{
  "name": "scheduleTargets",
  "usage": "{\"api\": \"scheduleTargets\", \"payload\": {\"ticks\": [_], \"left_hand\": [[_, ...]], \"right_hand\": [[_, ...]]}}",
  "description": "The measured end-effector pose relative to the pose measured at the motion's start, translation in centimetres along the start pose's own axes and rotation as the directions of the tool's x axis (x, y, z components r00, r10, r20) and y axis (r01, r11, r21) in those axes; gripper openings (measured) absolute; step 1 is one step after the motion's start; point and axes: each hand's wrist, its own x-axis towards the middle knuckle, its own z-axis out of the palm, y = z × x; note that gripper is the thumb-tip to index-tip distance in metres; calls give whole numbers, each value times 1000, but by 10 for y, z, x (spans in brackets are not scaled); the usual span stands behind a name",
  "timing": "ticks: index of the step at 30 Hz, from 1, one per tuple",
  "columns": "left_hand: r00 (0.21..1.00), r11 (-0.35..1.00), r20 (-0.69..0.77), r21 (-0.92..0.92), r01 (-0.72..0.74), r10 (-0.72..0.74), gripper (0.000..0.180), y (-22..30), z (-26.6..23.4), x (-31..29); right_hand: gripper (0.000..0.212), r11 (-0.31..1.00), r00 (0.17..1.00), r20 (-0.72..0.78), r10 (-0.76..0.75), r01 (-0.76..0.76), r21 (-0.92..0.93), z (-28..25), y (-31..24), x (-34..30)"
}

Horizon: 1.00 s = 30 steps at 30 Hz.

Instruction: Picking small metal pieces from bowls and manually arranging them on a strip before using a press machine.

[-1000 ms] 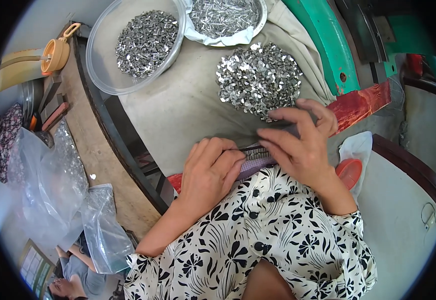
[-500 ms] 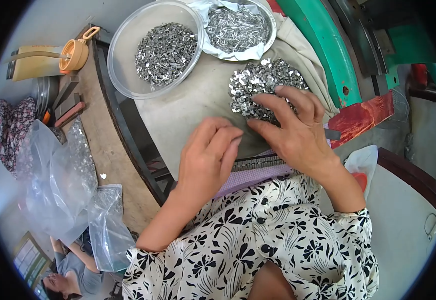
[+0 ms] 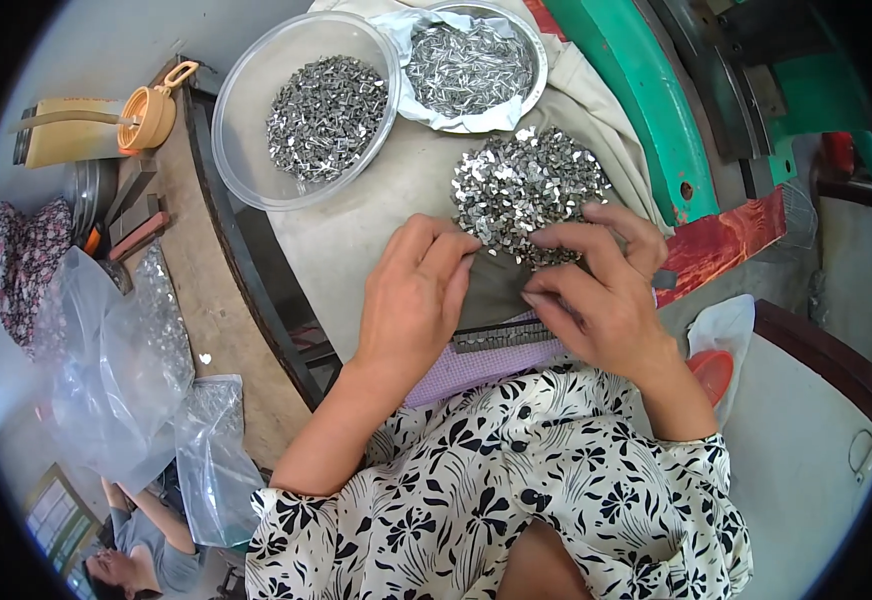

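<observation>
A heap of small shiny metal pieces (image 3: 526, 180) lies on a beige cloth (image 3: 356, 260) in front of me. At the heap's near right edge is my right hand (image 3: 606, 295), its fingers bent, with a gap between thumb and forefinger. My left hand (image 3: 406, 295) is just left of the heap, thumb and fingertips pressed together; anything between them is too small to make out. Below the hands, a dark row of metal pieces (image 3: 506, 336) lines the edge of a purple checked mat (image 3: 476, 368).
Beyond the heap stand a clear plastic bowl of metal bits (image 3: 231, 150) and a metal bowl (image 3: 539, 70) lined with white plastic, holding thin metal pins. A green machine frame (image 3: 646, 110) rises at right. Plastic bags (image 3: 116, 370) and an orange cup (image 3: 151, 118) are at left. Another person (image 3: 151, 545) sits lower left.
My right hand has drawn back from over the heap toward me, uncovering more of it. My left hand has shifted slightly up and left, still pinched.
</observation>
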Motion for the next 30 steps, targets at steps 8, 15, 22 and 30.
{"api": "scheduleTargets", "payload": {"ticks": [8, 15, 22, 30], "left_hand": [[999, 998, -34, 64, -5, 8, 13, 4, 3, 6], [1000, 998, -3, 69, 11, -11, 13, 3, -5, -3], [986, 986, -6, -10, 164, -165, 16, 5, -19, -19], [997, 997, -34, 20, 68, -67, 15, 1, -14, -14]], "right_hand": [[17, 996, 997, 31, 73, -71, -49, -12, -10, -37], [22, 999, 998, 27, 53, -52, -14, -9, -3, -15], [13, 981, 986, 61, -158, 164, -104, 9, 11, 28], [7, 974, 967, 146, -208, 219, -58, 18, 3, 49]]}}
